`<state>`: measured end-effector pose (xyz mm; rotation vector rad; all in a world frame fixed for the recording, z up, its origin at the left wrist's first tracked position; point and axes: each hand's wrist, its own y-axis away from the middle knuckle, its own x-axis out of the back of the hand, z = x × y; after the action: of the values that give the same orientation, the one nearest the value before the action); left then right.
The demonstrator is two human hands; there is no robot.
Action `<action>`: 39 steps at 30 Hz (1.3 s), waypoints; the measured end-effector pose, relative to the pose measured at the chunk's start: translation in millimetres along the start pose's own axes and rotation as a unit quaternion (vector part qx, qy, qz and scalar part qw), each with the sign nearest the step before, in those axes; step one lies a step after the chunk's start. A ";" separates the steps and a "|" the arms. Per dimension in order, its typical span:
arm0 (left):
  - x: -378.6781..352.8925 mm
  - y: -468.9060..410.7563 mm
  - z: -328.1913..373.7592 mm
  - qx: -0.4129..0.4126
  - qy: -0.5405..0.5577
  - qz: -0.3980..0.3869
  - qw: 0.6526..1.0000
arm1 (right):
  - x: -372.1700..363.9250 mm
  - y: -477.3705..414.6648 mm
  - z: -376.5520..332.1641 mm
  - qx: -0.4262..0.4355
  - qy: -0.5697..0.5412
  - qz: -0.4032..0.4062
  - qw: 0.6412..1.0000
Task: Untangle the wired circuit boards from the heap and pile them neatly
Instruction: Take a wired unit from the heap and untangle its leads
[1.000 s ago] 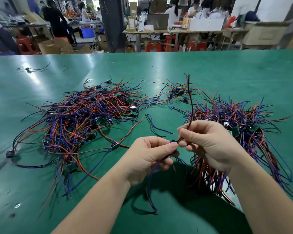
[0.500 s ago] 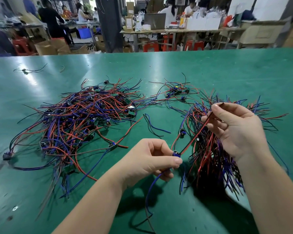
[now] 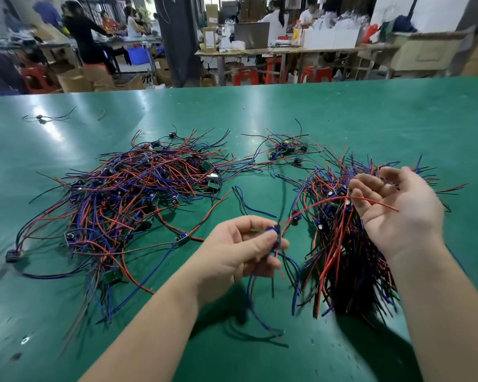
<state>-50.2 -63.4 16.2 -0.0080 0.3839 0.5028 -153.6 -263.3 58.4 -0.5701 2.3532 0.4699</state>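
A tangled heap of wired circuit boards (image 3: 138, 194), red, blue and black leads, lies on the green table at the left. A straighter pile of boards (image 3: 340, 244) lies at the right, wires running near to far. My left hand (image 3: 240, 249) pinches one small board (image 3: 273, 232) between thumb and fingers above the table; its blue and black leads hang down. Its red wire (image 3: 329, 200) arcs right across the palm of my right hand (image 3: 398, 210), which is held palm up with loose fingers over the right pile.
A small cluster of boards (image 3: 284, 150) lies farther back between the two piles. One stray wired piece (image 3: 43, 118) sits far left. Beyond the green table (image 3: 370, 119) are workbenches, cartons, red stools and several people.
My right hand slid along the red wire up and to the right, then opened its fingers, so the wire now lies loose across the palm. My left hand keeps its pinch on the board.
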 end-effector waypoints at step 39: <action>-10.7 -0.2 -1.5 -0.023 -0.116 0.100 0.988 | -11.0 33.9 49.6 0.084 0.369 -0.328 0.866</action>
<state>-59.3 -68.8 18.7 0.0445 0.1439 0.7038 -137.7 -208.6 36.4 -1.6093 2.6022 -0.3353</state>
